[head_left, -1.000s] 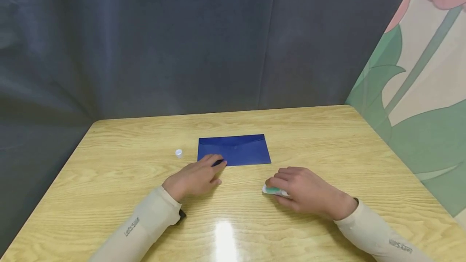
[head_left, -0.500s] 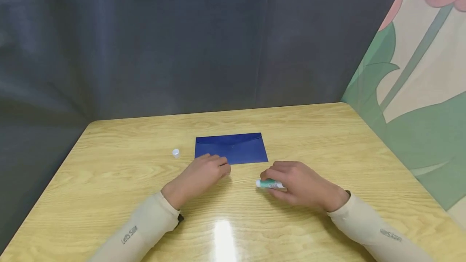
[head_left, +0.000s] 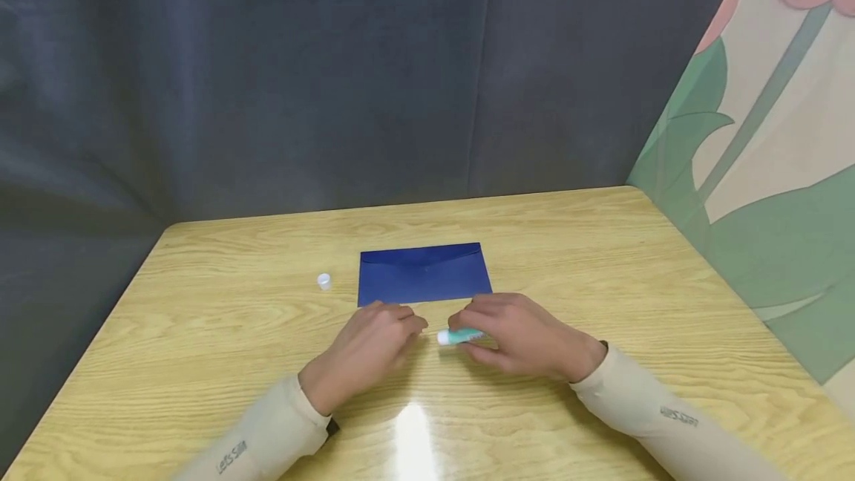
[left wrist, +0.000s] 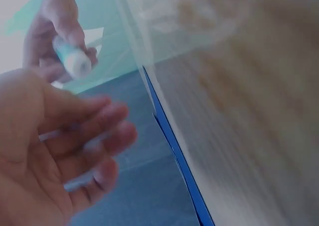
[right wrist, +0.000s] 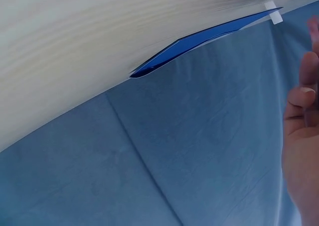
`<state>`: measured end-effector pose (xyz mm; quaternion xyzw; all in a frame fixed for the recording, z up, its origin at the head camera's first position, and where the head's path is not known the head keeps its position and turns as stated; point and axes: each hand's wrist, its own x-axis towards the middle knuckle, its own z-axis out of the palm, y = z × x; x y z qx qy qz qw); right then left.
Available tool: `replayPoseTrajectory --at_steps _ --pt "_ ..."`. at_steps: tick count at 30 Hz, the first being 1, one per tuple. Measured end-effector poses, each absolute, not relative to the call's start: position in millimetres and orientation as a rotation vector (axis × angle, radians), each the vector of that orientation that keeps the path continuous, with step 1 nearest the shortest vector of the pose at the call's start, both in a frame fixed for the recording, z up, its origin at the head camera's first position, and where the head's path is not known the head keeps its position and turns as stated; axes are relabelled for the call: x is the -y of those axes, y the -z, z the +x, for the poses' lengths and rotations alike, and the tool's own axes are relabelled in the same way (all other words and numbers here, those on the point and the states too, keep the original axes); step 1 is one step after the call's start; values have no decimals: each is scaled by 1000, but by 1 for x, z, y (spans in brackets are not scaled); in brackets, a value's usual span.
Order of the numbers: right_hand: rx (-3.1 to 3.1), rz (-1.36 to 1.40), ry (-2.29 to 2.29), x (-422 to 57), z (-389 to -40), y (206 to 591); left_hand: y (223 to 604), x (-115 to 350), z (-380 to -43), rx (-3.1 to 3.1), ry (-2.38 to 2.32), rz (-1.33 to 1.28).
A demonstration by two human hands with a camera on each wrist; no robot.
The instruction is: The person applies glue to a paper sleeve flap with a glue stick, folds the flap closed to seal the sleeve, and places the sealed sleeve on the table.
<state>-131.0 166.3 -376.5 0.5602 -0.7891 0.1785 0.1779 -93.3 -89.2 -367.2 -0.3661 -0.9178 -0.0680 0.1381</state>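
A glue stick (head_left: 461, 335) with a green label and a white end is pinched between the fingers and thumb of my right hand (head_left: 524, 334). Its round white end points left, a short way from my left hand (head_left: 369, 344). In the left wrist view, the left hand's fingers (left wrist: 107, 124) are loosely bent with nothing in them, and the glue stick's end (left wrist: 79, 64) faces that camera. A dark blue envelope (head_left: 424, 277) lies flap side up just beyond both hands. Only part of my right hand (right wrist: 302, 136) shows in the right wrist view, where the glue stick is hidden.
A small white cap (head_left: 323, 282) stands on the wooden table (head_left: 234, 303), left of the envelope. Behind the table hangs a dark curtain (head_left: 334, 80). A wall with painted flowers (head_left: 788, 184) rises at the right.
My left hand has drawn back off the envelope toward the front. My right hand has moved left with the glue stick, narrowing the gap between the hands.
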Motion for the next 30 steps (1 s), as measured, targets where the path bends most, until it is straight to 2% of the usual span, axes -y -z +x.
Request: replayPoseTrajectory --at_steps 4,11,30 --pt "2215 1583 -546 -161 -130 375 366 85 -83 2704 318 -963" --pt "2199 1564 -599 -156 -129 374 362 76 -77 2730 576 -979" --pt "2272 1474 -508 -175 -133 371 360 83 -81 2623 711 -886"
